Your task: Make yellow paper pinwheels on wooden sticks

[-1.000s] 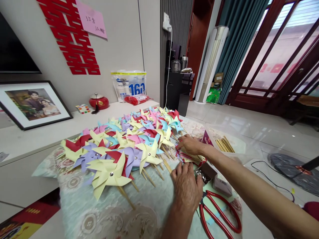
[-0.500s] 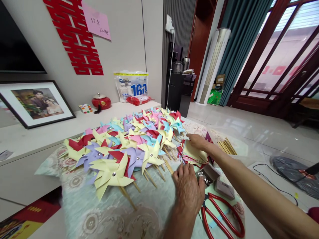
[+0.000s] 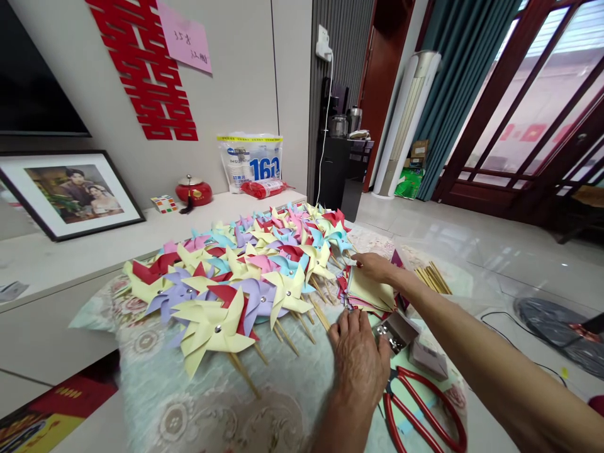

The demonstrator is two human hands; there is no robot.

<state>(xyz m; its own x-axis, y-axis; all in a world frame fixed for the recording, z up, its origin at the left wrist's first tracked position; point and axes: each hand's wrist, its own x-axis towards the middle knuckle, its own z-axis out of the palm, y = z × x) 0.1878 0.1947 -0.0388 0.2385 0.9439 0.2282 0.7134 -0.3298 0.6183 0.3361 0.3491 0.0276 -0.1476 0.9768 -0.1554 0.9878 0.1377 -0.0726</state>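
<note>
My right hand [image 3: 376, 267] rests on the far edge of a stack of coloured paper squares [image 3: 368, 294] with a yellow sheet on top, fingers pinching at it. Flat on the patterned cloth [image 3: 198, 402] lies my left hand [image 3: 360, 358], its fingertips at the near edge of the stack. A small open box of metal pins [image 3: 395, 332] sits just right of the left hand. Left of both hands spreads a mass of finished paper pinwheels [image 3: 236, 277] on wooden sticks.
Red-handled scissors [image 3: 419, 406] lie near the right forearm, beside a small grey box [image 3: 428, 358]. Loose wooden sticks [image 3: 433, 279] lie beyond. A white shelf [image 3: 70, 251] bears a framed photo [image 3: 70, 195], a red pot [image 3: 193, 190] and a bag [image 3: 250, 160]. A fan [image 3: 557, 324] stands on the floor.
My right hand lifted slightly from lying flat over the paper stack to its far edge, uncovering the yellow top sheet. The left hand stayed nearly still.
</note>
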